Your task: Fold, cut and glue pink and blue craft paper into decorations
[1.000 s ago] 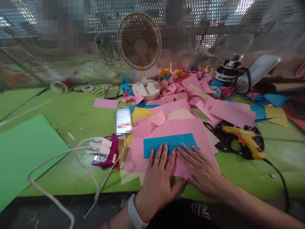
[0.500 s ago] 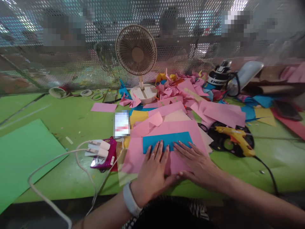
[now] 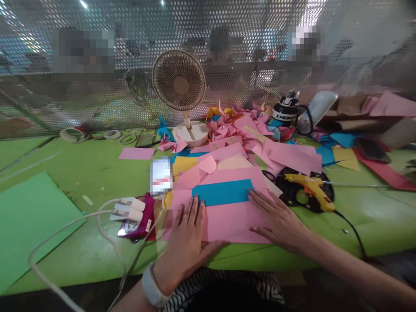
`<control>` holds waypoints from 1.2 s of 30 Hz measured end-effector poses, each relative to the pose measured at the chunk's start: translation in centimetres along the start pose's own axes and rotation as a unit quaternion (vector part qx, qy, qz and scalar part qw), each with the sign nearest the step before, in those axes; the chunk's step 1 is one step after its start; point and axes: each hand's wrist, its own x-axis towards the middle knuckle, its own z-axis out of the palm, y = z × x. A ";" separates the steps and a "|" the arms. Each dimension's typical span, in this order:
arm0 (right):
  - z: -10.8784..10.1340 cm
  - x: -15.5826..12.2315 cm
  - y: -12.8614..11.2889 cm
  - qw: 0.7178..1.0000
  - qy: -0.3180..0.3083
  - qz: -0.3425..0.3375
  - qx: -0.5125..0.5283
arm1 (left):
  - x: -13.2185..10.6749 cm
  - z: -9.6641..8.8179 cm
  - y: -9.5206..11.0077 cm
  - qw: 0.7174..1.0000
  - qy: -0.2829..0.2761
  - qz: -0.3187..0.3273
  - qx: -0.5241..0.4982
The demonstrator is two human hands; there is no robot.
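Fingers [image 3: 193, 212] of my left hand [image 3: 184, 242] lie extended and slightly spread, with the thumb well out to the side; they grip nothing, their tips resting on the lower left corner of a blue paper strip [image 3: 224, 193]. My right hand [image 3: 282, 223] is likewise flat and without a grip, its fingers close together and the thumb set apart; its fingertips meet the right end of the strip.

The blue strip lies flat between my two hands, its long side running roughly across my view; beneath it is a larger pink sheet [image 3: 224, 227], on which parts of both hands also rest. A pale wristband [image 3: 153, 287] encircles my left wrist.

Just beyond the pink sheet are loose papers, among them a yellow piece [image 3: 185, 165]; to their left lies a phone [image 3: 160, 175], its screen obscured; nearer me, a purple device [image 3: 144, 219] bears white plugs [image 3: 128, 209]; farther left is a large green sheet [image 3: 35, 221]. To the right of the pink sheet, a yellow glue gun [image 3: 312, 190] rests on a black round object [image 3: 284, 197].

At the rear of the green table [image 3: 100, 177] stands a fan [image 3: 179, 84]; beside its base is a heap of mostly pink folded paper [image 3: 227, 128]; then a black bottle [image 3: 286, 112] with a white band; behind all these rises a perforated screen [image 3: 136, 104].
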 end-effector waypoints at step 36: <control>-3.1 3.1 0.2 0.996 0.042 0.059 0.042 | 2.2 -3.6 -0.8 0.998 0.013 -0.059 0.014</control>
